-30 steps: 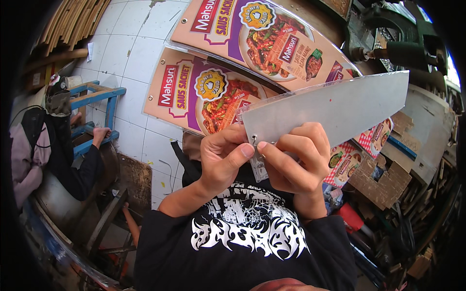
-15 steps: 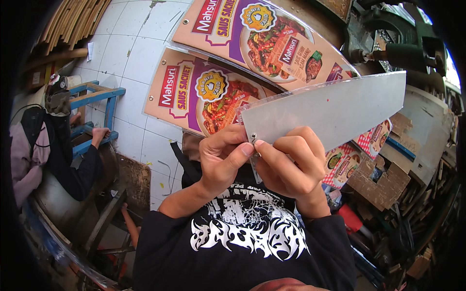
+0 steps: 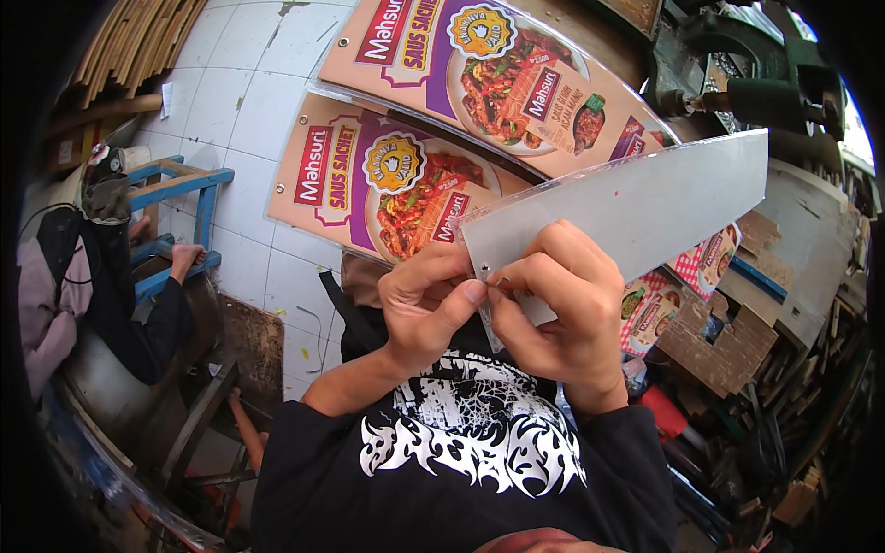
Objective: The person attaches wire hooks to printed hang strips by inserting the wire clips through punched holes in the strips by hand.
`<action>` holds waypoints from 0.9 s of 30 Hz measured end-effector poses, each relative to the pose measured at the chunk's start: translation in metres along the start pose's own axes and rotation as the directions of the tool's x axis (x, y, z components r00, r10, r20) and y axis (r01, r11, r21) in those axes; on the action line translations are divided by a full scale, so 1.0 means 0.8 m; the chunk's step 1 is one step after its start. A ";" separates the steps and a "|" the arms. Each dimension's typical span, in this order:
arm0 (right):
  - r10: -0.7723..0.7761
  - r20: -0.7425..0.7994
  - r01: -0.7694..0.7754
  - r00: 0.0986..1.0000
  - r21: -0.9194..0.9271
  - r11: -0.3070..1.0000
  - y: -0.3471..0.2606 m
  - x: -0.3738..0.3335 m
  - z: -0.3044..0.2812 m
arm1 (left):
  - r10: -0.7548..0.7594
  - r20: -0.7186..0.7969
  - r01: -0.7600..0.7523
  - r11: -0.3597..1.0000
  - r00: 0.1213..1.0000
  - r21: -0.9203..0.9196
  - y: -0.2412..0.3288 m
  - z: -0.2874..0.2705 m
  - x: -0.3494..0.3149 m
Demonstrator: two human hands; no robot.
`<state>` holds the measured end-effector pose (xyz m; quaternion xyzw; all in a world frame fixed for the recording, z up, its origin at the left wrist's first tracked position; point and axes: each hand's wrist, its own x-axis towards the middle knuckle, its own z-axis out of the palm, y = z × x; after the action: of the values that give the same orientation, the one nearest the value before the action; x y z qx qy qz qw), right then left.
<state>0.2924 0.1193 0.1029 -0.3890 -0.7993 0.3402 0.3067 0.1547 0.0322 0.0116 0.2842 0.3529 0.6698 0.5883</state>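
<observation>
A flat panel [image 3: 627,198], its plain grey back turned up and clear film along its edge, slants across in front of my chest. My left hand [image 3: 426,300] is closed on its left edge, thumb and forefinger pinching close to a small metal eyelet [image 3: 486,268]. Just right of the eyelet, my right hand [image 3: 562,300] has thumb and forefinger pinched together, their tips nearly meeting my left thumb. A tiny piece seems to be between those tips, too small to make out. Beyond lie two printed food signs [image 3: 318,166] [image 3: 419,78] with eyelets in their corners.
Smaller checkered signs [image 3: 650,313] lie at the right near a cut wooden board [image 3: 724,346]. A dark green metal clamp or vise [image 3: 765,106] stands far right. At left, another person's foot [image 3: 187,258] rests by a blue stool frame [image 3: 205,217]. Wood strips [image 3: 138,41] are stacked far left.
My right hand's fingers have shifted and curled, its thumb now showing below the forefinger. A curled metal piece seen at the eyelet before is less visible. The panel has barely moved.
</observation>
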 end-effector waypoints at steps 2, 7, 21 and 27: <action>0.021 0.065 -0.024 0.998 0.044 0.999 0.001 -0.002 -0.003 | 0.010 -0.003 -0.010 1.000 1.000 0.001 0.000 0.002 -0.002; 0.011 0.115 -0.018 0.993 0.062 0.998 0.007 0.001 -0.012 | 0.011 -0.016 -0.011 1.000 1.000 0.005 0.002 0.008 0.005; -0.062 -0.104 0.066 0.993 0.030 0.997 0.012 -0.004 0.006 | -0.121 -0.113 0.120 0.993 0.986 -0.011 0.013 0.005 0.023; -0.077 -0.047 0.079 0.996 0.023 0.997 0.015 -0.005 0.001 | -0.095 -0.081 0.093 0.995 0.992 -0.024 0.011 0.000 0.021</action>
<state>0.2988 0.1214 0.0920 -0.3613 -0.8023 0.3289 0.3428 0.1467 0.0479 0.0182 0.2335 0.3831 0.6561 0.6068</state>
